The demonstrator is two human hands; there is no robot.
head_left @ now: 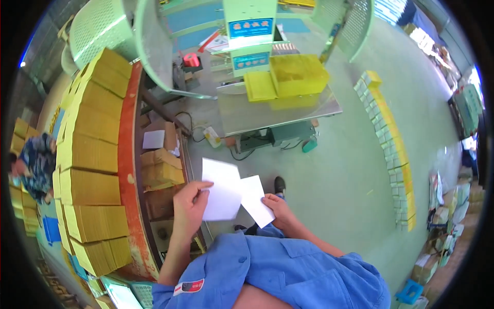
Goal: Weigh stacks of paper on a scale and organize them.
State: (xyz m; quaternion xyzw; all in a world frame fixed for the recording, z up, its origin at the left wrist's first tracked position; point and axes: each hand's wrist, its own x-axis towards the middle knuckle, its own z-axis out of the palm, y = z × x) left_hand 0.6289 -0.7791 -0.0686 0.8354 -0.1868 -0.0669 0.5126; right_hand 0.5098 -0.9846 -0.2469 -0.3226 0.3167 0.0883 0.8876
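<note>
We wear a blue short-sleeved work shirt point(288, 268) with buttoned chest pocket flaps and a collar; a red-and-white patch point(188, 287) sits on its left sleeve. Both forearms are bare below the sleeves. One black shoe point(279, 185) shows

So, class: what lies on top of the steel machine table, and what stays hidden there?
On the steel table lie a tall yellow stack and a lower yellow stack. The table surface beneath them is covered.
</note>
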